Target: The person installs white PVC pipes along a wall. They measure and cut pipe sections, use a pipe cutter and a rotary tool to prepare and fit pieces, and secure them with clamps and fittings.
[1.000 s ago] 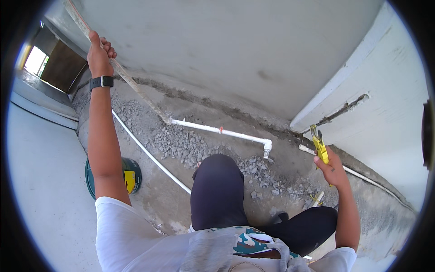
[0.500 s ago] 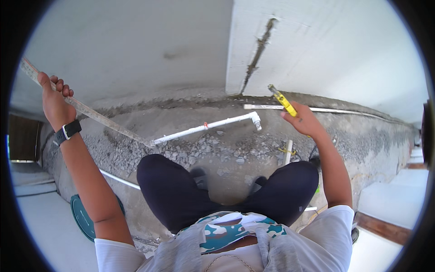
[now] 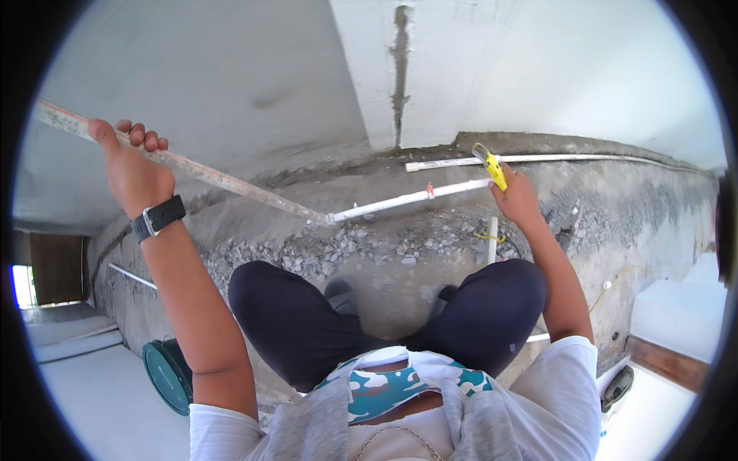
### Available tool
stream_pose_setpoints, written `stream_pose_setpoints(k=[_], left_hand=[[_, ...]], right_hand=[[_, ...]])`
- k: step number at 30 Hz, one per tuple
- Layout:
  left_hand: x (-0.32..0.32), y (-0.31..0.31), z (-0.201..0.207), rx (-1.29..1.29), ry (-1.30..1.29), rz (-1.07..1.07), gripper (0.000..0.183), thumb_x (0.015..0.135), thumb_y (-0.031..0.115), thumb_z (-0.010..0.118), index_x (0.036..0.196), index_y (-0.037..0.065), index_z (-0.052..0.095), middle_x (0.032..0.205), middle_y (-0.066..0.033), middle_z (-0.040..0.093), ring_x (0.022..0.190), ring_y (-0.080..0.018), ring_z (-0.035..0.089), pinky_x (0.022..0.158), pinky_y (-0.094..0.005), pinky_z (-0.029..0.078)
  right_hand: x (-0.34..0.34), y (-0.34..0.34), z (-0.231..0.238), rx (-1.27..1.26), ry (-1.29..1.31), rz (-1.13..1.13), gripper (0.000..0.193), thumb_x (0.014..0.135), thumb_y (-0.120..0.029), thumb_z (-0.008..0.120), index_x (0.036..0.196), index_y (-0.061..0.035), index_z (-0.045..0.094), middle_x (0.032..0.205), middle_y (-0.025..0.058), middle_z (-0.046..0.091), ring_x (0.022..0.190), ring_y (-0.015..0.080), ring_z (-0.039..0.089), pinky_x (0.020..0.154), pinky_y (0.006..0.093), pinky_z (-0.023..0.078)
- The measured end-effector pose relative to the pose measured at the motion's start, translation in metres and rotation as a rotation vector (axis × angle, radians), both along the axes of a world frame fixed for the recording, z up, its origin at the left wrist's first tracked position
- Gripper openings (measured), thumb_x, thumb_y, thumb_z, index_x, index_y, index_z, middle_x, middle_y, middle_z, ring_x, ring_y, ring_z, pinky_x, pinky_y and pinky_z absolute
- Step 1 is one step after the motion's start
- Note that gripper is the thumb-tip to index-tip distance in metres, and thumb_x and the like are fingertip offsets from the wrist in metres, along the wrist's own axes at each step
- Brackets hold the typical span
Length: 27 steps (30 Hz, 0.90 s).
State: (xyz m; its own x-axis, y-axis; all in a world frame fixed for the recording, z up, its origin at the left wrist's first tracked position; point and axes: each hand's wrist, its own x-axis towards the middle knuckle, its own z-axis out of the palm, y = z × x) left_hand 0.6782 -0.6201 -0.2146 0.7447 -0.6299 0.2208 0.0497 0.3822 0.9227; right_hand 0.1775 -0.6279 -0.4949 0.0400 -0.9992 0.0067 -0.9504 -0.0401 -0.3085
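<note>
My left hand is closed round a long, dirt-stained white pipe, which slants down to the right. At its lower end it meets a cleaner white pipe at an angle, with a small red piece on its middle. In my right hand is a yellow utility knife, its tip pointing up and away from me. The cleaner pipe's far right end reaches this hand, and the elbow there is hidden behind the fingers. Whether those fingers also grip the pipe, I cannot tell.
Along the wall base lies another long white pipe. Broken rubble covers the ground before my knees. A short white pipe with a yellow tie stands by my right knee. A green round lid sits at the left.
The joined pipes have shifted right and up in view, and my left hand has moved right with them. My right hand, still holding the knife, now meets the elbow end, which was apart before.
</note>
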Motion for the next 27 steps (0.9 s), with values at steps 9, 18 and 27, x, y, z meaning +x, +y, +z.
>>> stream_pose_setpoints(k=[9,18,27], left_hand=[[-0.039,0.003,-0.022,0.014,0.089,-0.137,0.050,0.100,0.059,0.045,0.093,0.010,0.043,0.072,0.0000,0.038,0.065,-0.0156,0.038,0.067,-0.0327,0.038],[-0.032,0.010,-0.058,0.012,0.252,-0.261,0.054,0.098,0.065,0.041,0.088,0.012,0.046,0.066,0.0009,0.038,0.062,-0.0148,0.038,0.067,-0.0326,0.038],[0.004,0.001,-0.073,-0.087,0.165,-0.113,0.064,0.092,0.075,0.037,0.078,0.013,0.045,0.060,0.0023,0.037,0.052,-0.0117,0.036,0.055,-0.0275,0.036]], right_hand=[[-0.060,-0.017,0.026,-0.099,0.383,-0.257,0.047,0.087,-0.039,0.067,0.124,-0.0105,0.059,0.098,0.0162,0.065,0.097,0.0348,0.063,0.080,0.0539,0.046],[-0.094,-0.041,0.053,-0.237,0.465,-0.251,0.041,0.086,-0.038,0.069,0.116,-0.0120,0.060,0.095,0.0142,0.065,0.093,0.0329,0.063,0.084,0.0500,0.045],[-0.058,-0.069,0.038,-0.122,0.408,-0.227,0.049,0.089,-0.042,0.064,0.129,-0.0146,0.057,0.101,0.0166,0.066,0.099,0.0357,0.063,0.085,0.0511,0.047]])
